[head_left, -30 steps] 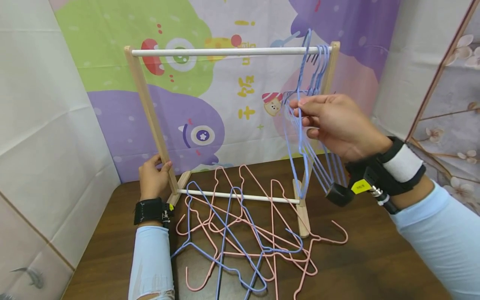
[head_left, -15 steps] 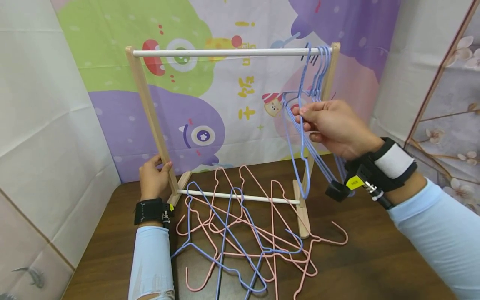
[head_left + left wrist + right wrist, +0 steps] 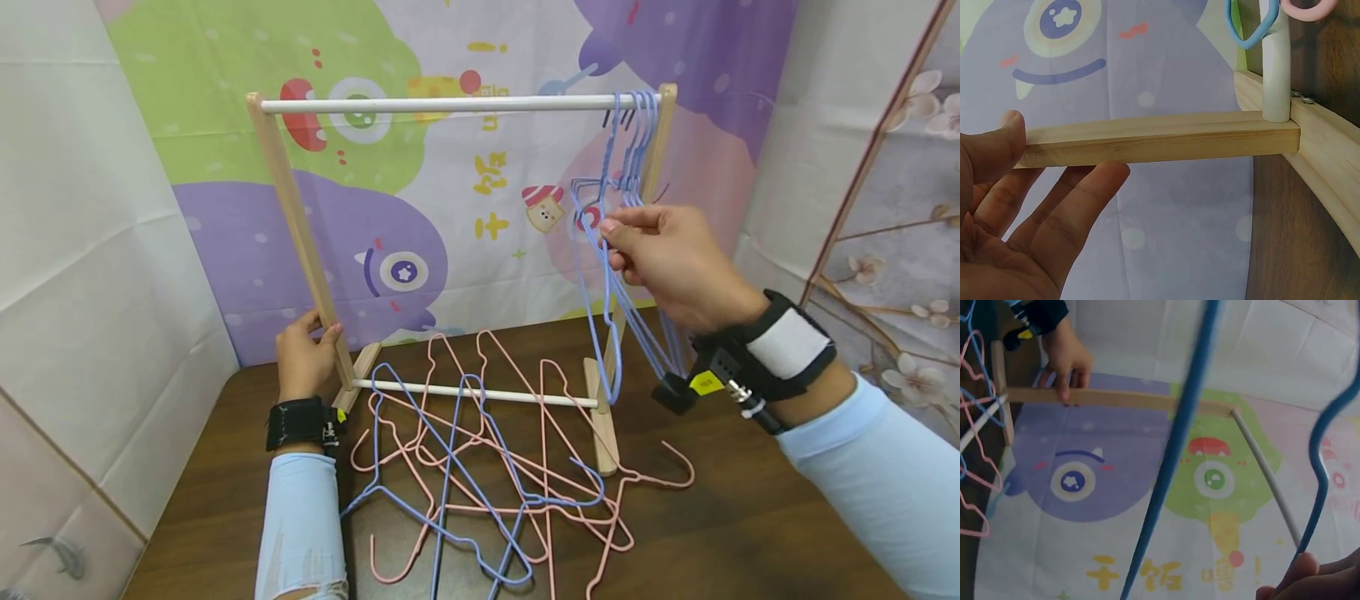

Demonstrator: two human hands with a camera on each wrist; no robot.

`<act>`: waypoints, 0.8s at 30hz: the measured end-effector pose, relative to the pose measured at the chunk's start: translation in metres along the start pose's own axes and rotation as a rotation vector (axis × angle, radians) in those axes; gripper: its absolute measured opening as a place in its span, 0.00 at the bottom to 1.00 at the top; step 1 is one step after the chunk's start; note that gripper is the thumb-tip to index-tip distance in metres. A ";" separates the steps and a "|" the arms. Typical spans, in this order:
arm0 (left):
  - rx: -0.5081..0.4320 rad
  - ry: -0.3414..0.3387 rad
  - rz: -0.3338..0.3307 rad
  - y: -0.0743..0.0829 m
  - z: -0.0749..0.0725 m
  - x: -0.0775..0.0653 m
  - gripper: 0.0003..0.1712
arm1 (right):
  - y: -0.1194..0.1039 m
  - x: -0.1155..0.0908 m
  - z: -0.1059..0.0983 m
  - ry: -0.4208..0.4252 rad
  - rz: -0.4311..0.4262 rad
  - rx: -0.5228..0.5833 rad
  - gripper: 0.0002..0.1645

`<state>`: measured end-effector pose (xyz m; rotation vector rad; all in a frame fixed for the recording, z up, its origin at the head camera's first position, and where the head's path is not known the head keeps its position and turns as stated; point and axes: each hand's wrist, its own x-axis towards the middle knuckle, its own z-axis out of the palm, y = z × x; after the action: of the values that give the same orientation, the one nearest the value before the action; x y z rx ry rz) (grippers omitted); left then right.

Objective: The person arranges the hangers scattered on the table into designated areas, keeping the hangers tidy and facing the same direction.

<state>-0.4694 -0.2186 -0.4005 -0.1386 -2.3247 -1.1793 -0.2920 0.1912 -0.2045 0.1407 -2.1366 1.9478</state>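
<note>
A small wooden clothes rack with a white top rail (image 3: 450, 105) stands on the table. My left hand (image 3: 306, 358) holds its left post (image 3: 296, 217) low down; in the left wrist view the thumb (image 3: 1007, 147) lies above the post, fingers below. At the rail's right end my right hand (image 3: 686, 262) pinches a blue hanger (image 3: 617, 367), its hook over the rail. Several more blue hangers (image 3: 639, 154) hang close beside it, partly hidden by that hand. The held hanger's wire (image 3: 1175, 434) crosses the right wrist view.
Pink hangers (image 3: 546, 442) and blue hangers (image 3: 450, 450) lie tangled on the brown table (image 3: 720, 517) before the rack, overlapping its lower white bar (image 3: 480, 392). A cartoon-print cloth (image 3: 405, 192) hangs behind. Pale panels stand left and right.
My right hand has come down with the blue hanger, whose hook was above the rail and now sits on it. The left hand keeps its place on the post.
</note>
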 end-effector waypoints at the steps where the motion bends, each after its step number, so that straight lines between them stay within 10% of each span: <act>1: 0.000 0.001 -0.001 -0.001 0.000 0.000 0.20 | 0.000 -0.002 0.000 0.020 -0.021 -0.021 0.19; 9: 0.002 0.007 0.000 -0.001 0.001 0.001 0.19 | -0.001 -0.027 0.001 0.106 -0.153 -0.301 0.19; 24: 0.006 -0.003 -0.013 0.001 0.001 0.000 0.20 | 0.006 -0.085 0.027 -0.208 -0.294 -0.549 0.06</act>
<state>-0.4697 -0.2171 -0.3998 -0.1230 -2.3347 -1.1797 -0.2145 0.1571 -0.2337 0.5352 -2.5245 1.1826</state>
